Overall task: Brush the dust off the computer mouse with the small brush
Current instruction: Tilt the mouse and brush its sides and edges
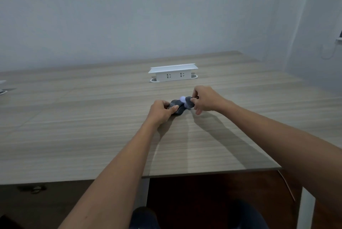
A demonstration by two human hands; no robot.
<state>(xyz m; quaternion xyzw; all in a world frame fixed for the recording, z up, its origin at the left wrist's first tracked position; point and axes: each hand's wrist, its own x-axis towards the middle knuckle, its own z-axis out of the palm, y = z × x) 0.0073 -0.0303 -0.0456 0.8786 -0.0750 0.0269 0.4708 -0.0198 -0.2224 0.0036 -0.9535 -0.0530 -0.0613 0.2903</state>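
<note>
A dark grey computer mouse (pixel 178 107) lies on the wooden table (pixel 92 127), a little past the middle. My left hand (pixel 160 111) grips its near left side, thumb on top. My right hand (pixel 205 100) is closed on a small brush (pixel 187 103), whose dark blurred part and pale whitish tip rest over the mouse's right end. Most of the brush is hidden by my fingers.
A white pop-up socket box (pixel 173 73) stands on the table behind the mouse. Another white fitting (pixel 2 86) shows at the far left edge. The table's front edge (pixel 203 172) runs below my forearms, with dark floor and my legs beneath.
</note>
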